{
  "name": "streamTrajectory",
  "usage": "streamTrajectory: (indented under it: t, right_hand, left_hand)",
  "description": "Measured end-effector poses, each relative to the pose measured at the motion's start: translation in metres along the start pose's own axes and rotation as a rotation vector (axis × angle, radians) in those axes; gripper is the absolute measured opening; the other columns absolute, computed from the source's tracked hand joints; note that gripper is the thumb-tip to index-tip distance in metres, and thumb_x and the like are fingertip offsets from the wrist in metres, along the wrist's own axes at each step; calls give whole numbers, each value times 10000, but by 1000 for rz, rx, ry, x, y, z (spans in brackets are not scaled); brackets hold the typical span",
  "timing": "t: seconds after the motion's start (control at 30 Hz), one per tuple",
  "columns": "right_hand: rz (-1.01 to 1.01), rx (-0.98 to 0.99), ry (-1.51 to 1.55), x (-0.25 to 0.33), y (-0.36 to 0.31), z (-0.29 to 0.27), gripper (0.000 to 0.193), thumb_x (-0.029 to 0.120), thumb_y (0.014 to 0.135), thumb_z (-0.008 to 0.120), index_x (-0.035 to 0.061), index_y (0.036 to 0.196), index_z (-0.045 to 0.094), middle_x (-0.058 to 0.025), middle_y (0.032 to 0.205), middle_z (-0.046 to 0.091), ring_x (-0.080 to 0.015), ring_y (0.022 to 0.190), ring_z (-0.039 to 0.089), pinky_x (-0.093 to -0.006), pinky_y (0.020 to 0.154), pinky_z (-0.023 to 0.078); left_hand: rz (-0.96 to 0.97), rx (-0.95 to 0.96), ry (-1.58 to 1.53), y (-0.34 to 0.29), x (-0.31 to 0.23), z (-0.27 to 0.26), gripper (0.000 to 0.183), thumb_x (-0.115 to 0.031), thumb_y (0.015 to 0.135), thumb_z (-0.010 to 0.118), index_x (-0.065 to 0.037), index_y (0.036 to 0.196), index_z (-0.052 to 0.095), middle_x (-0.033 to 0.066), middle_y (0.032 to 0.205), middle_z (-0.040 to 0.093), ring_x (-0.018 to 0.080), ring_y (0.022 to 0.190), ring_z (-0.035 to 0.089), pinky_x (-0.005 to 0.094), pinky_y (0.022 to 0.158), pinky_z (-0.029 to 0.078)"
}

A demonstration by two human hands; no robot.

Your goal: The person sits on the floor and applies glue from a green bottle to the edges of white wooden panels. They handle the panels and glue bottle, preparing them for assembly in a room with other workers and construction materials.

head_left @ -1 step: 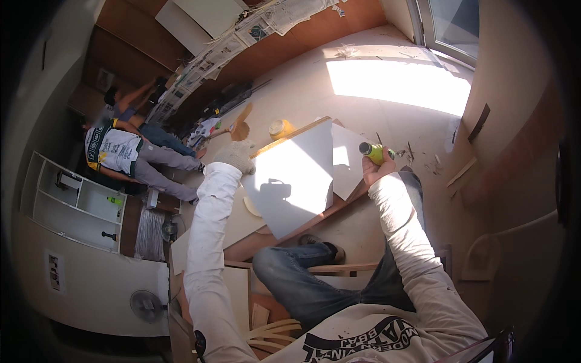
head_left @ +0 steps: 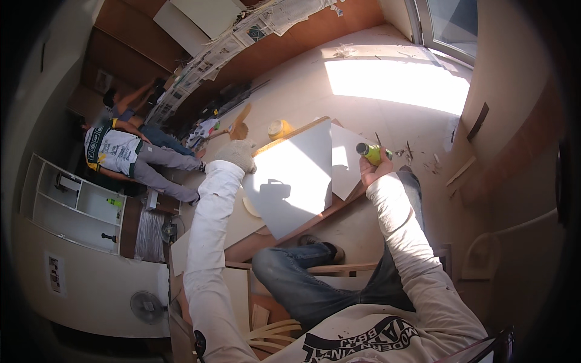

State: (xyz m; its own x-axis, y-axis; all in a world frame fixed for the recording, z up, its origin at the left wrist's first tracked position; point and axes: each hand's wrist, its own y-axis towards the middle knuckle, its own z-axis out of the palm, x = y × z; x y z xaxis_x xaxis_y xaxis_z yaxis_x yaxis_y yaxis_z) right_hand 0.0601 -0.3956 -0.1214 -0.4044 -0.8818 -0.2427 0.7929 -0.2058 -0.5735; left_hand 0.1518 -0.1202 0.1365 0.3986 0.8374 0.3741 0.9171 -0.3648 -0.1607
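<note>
My left hand [head_left: 237, 156], in a pale knitted glove, is at the far left edge of a white panel [head_left: 296, 175] that lies partly in sunlight. Its fingers look curled, mostly hidden by the glove's back. A tan, paddle-shaped piece [head_left: 240, 129] rises just beyond them; how they grip it is not plain. My bare right hand [head_left: 376, 171] is closed round a lime-green cylinder with a black round end [head_left: 371, 152], held up right of the panel. A strip of wood [head_left: 292, 137] runs along the panel's far edge. Behind it stands a yellow tub [head_left: 279, 129].
Several scraps and thin pieces [head_left: 410, 151] lie on the floor at the right. Two people [head_left: 118, 151] are at the left, beside white shelves [head_left: 78, 202]. A fan [head_left: 147, 305] stands at lower left. Curved wooden strips [head_left: 275, 333] lie near my left arm.
The view has shifted very slightly. Both hands keep their places, and the right one still holds the lime-green cylinder.
</note>
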Motion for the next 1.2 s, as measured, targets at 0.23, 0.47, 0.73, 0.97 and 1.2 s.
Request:
streamTrajectory:
  t: [0.23, 0.47, 0.73, 0.97, 1.2]
  right_hand:
    - [-23, 38, 21, 4, 2, 0, 280, 221, 947, 611, 11, 1104, 511, -139, 1048, 608, -303, 986, 631, -449, 865, 556]
    - [-47, 12, -39, 10, 5, 3, 266, 234, 936, 629, 19, 1068, 542, -121, 1013, 629, -294, 940, 647, -437, 827, 568]
    - [-4, 138, -34, 26, 26, -16, 221, 238, 919, 647, 29, 978, 607, -115, 944, 689, -266, 865, 687, -397, 738, 604]
    - [-123, 150, -187, 54, 28, -7, 267, 273, 921, 643, 21, 998, 599, -117, 959, 678, -267, 878, 678, -384, 786, 589]
    - [-98, 122, -24, 44, 14, -2, 221, 212, 924, 640, 23, 999, 555, -120, 923, 654, -288, 845, 668, -442, 757, 597]
  left_hand:
    - [-102, 200, 118, 34, -72, -32, 361, -203, 706, 716, -119, 1058, 703, 116, 1119, 677, 310, 1044, 643, 398, 887, 525]
    - [-35, 95, 34, 70, -99, -8, 471, -137, 726, 689, -86, 1188, 617, 196, 1079, 670, 345, 1004, 656, 416, 876, 525]
    - [-67, 154, 97, 66, -103, -18, 285, -129, 784, 673, -78, 1061, 712, 114, 1132, 684, 308, 1039, 664, 386, 836, 550]
    - [-76, 228, 82, 43, -112, -40, 403, -204, 672, 746, -124, 1066, 724, 90, 1114, 692, 317, 1005, 674, 436, 806, 556]
    - [-18, 287, 9, 53, -92, -4, 386, -139, 645, 761, -59, 1017, 695, 176, 970, 700, 320, 961, 674, 402, 828, 541]
